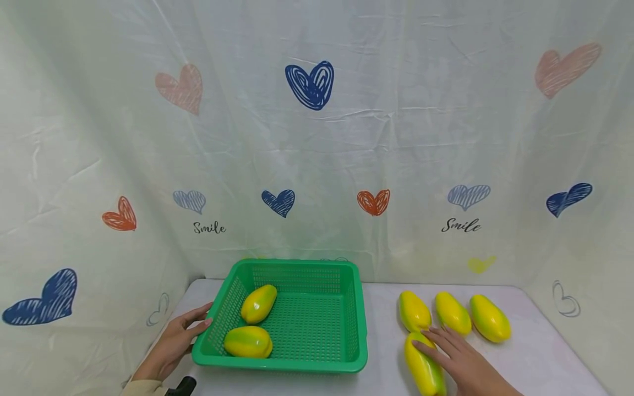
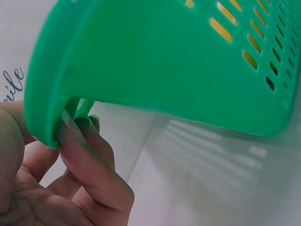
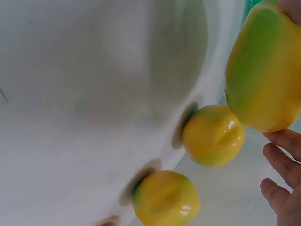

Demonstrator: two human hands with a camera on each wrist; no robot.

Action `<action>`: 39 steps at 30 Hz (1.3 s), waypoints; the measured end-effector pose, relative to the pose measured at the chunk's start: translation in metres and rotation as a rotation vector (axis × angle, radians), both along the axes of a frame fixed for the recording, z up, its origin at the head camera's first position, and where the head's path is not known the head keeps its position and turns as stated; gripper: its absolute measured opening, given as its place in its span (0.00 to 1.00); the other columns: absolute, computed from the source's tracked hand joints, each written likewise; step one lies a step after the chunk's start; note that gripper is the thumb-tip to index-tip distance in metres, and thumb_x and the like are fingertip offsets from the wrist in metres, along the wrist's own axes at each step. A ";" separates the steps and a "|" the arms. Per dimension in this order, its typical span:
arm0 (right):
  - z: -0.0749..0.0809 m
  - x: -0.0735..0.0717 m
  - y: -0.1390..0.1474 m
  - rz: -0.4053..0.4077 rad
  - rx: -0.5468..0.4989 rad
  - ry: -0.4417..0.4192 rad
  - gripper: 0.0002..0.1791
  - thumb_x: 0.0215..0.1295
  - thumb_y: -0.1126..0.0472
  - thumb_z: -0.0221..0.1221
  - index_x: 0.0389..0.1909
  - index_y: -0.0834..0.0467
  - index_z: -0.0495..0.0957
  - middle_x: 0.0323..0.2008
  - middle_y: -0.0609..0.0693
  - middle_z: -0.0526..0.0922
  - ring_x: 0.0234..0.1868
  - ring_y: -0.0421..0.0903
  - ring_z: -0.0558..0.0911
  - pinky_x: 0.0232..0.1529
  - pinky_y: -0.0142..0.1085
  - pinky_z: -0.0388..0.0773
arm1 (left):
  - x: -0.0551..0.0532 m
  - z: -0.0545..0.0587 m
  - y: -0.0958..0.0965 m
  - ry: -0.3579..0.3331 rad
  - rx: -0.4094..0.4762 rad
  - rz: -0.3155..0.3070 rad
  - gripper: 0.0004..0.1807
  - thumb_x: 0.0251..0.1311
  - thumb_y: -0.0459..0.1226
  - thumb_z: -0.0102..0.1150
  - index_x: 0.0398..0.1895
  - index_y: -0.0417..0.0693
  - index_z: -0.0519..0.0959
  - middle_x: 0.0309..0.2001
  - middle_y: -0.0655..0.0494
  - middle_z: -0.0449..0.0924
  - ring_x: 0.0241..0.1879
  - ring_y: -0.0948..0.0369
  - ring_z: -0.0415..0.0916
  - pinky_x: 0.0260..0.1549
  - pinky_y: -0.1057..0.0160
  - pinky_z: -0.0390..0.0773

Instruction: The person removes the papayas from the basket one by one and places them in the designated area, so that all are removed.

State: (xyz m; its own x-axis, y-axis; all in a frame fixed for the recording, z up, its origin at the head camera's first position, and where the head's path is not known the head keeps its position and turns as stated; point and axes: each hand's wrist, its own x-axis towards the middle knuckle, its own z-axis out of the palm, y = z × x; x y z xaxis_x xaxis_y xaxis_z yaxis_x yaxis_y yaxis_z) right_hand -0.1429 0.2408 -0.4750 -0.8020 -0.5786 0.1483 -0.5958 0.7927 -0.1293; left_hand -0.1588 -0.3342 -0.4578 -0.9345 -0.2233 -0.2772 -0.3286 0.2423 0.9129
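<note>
My left hand (image 1: 170, 341) grips the left rim of a green plastic basket (image 1: 354, 316). In the left wrist view, fingers (image 2: 94, 174) curl under the basket's rim (image 2: 40, 94). Two yellow-green papayas lie inside at the left, a rear one (image 1: 259, 304) and a front one (image 1: 249, 342). To the right of the basket, my right hand (image 1: 463, 357) holds a papaya (image 1: 423, 368) between thumb and fingers. The right wrist view shows that papaya (image 3: 261, 70) with its shadow apart from it, and fingertips (image 3: 275, 139) at its lower end.
Behind the right hand, three more papayas sit in a row on the white table: left (image 1: 414, 311), middle (image 1: 453, 312) and right (image 1: 489, 318). A pale curtain (image 1: 317, 159) printed with hearts surrounds the table. A black strap (image 1: 183, 386) shows at the left wrist.
</note>
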 end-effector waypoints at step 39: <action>-0.029 -0.010 0.010 0.071 0.090 0.319 0.53 0.35 0.16 0.48 0.64 0.41 0.65 0.58 0.44 0.70 0.58 0.46 0.66 0.64 0.30 0.23 | 0.000 -0.001 -0.001 0.007 0.012 -0.008 0.38 0.57 0.48 0.60 0.68 0.43 0.60 0.59 0.38 0.58 0.43 0.55 0.71 0.36 0.56 0.78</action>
